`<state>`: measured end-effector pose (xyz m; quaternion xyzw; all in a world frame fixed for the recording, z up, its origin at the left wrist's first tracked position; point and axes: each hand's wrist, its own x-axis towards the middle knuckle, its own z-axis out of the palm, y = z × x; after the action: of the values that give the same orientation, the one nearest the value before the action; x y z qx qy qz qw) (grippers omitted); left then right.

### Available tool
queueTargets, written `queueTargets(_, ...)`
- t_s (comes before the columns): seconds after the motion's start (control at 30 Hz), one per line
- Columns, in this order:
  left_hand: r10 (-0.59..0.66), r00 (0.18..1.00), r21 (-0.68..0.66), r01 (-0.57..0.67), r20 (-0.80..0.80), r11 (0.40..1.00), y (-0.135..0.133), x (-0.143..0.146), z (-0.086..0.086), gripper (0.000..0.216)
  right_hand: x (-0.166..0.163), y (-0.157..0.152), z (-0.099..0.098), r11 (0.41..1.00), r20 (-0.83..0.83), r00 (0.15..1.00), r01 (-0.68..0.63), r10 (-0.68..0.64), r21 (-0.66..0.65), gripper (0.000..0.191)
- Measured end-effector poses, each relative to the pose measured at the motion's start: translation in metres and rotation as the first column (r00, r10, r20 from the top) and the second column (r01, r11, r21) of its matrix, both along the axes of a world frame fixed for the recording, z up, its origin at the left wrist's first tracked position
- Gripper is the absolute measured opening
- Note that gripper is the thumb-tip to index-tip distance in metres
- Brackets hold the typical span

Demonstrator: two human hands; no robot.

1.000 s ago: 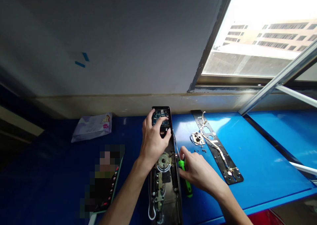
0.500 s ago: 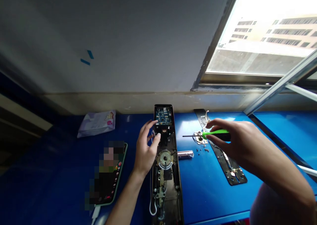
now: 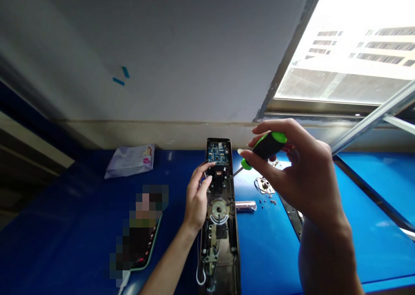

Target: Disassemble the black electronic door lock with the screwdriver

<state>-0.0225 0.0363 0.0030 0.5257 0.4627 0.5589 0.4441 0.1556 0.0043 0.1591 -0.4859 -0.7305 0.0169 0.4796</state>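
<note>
A long dark door-lock housing (image 3: 223, 243) lies open-side up, its near end cut off by the view. Inside it are a blue circuit board (image 3: 218, 153), a black module and a round metal part (image 3: 219, 209). My left hand (image 3: 196, 195) rests over its left edge, fingers apart, fingertips just below the board and thumb beside the module. Between the thumb and fingers of my right hand (image 3: 301, 169) is a green-and-black screwdriver (image 3: 267, 149). It slants down left, its tip close to the housing's right wall; whether it touches is unclear.
Right of the housing are a pinkish wrapped cylinder (image 3: 245, 206), several small screws (image 3: 267, 201), a small wired part (image 3: 266, 185) and a black plate (image 3: 293, 219), partly hidden by my arm. At left are a phone (image 3: 147, 251) and a pale packet (image 3: 129, 161). A metal frame (image 3: 363, 122) stands right.
My right hand has lifted and turned, tilting the screwdriver from level to a downward slant, with its tip now beside the housing. My left hand has barely moved. The view has shifted slightly.
</note>
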Motion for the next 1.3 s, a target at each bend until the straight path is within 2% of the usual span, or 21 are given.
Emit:
queueTargets(0.2,0.014,1.0,0.002,-0.014,0.013,1.0,-0.003,0.003,-0.002,0.035,-0.008,0.006,-0.005,0.998,0.057,0.997,-0.062,0.061,0.018,0.023)
queueTargets(0.4,0.034,0.997,0.021,-0.033,-0.07,0.999,-0.015,-0.004,-0.008,0.034,-0.017,0.009,-0.011,0.991,-0.035,0.99,-0.135,0.135,0.001,0.024)
queueTargets(0.67,-0.019,0.984,0.076,0.033,-0.177,0.997,-0.024,-0.013,-0.016,0.037,-0.025,0.017,-0.017,0.991,0.03,0.991,-0.134,0.133,0.0,0.022)
queueTargets(0.97,0.02,0.98,0.121,0.004,-0.197,0.993,-0.024,-0.01,-0.017,0.038,-0.03,0.014,-0.019,0.98,0.114,0.976,-0.193,0.186,0.052,0.021)
queueTargets(1.3,0.039,0.981,0.135,-0.012,-0.192,0.991,-0.024,-0.009,-0.017,0.039,-0.036,0.011,-0.018,0.985,0.133,0.979,-0.162,0.152,0.068,0.019)
